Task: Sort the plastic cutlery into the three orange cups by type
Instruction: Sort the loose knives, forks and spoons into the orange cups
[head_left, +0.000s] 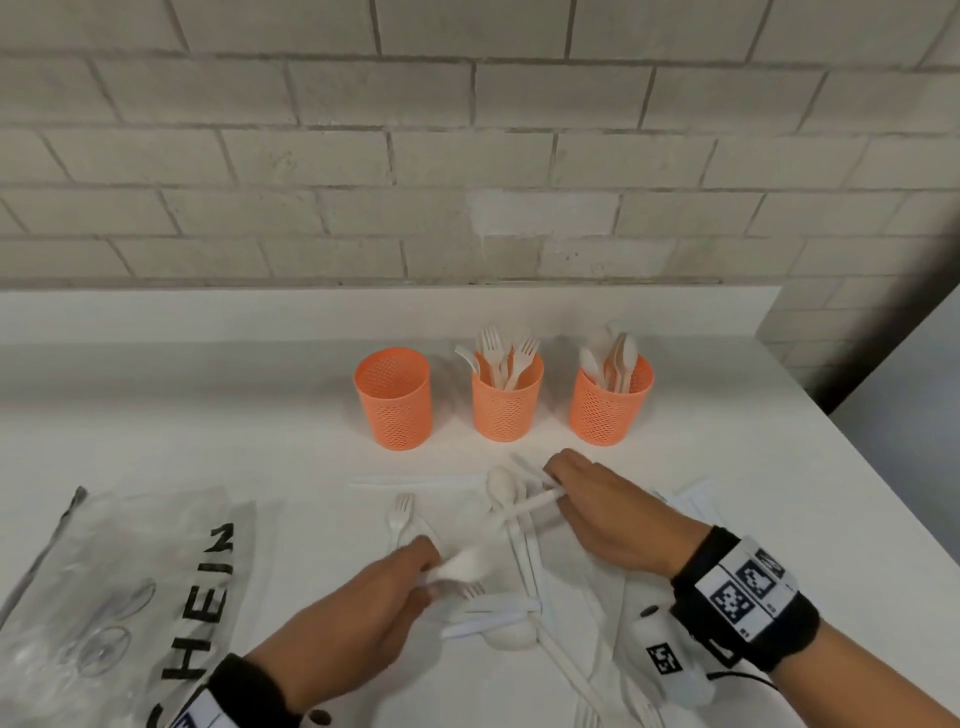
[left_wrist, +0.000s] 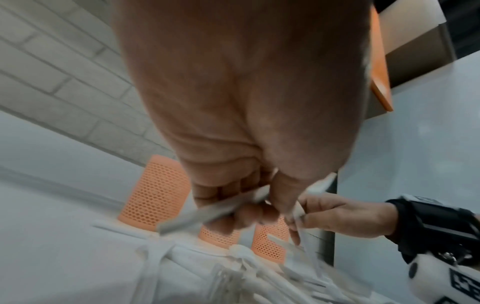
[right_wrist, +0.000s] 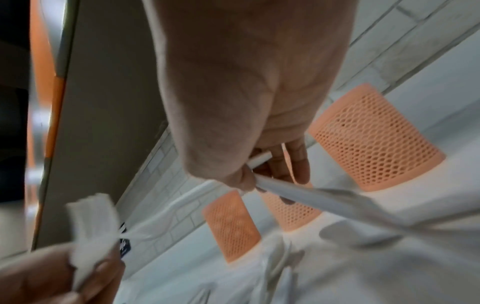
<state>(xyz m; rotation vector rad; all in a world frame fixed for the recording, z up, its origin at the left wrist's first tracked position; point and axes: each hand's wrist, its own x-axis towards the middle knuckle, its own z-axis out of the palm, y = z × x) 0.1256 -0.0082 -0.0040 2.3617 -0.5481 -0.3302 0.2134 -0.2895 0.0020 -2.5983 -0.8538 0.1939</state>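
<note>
Three orange mesh cups stand in a row: the left cup is empty, the middle cup holds forks, the right cup holds spoons. Loose white cutlery lies piled on the table in front of them. My left hand pinches a white fork, blurred in the head view. My right hand grips the handle of a white spoon just above the pile. In the wrist views, the left hand holds a white handle, and the right hand holds the spoon's handle.
A clear plastic bag with black letters lies at the left of the white table. A single fork lies apart, left of the pile. The table's edge runs along the right. A brick wall stands behind the cups.
</note>
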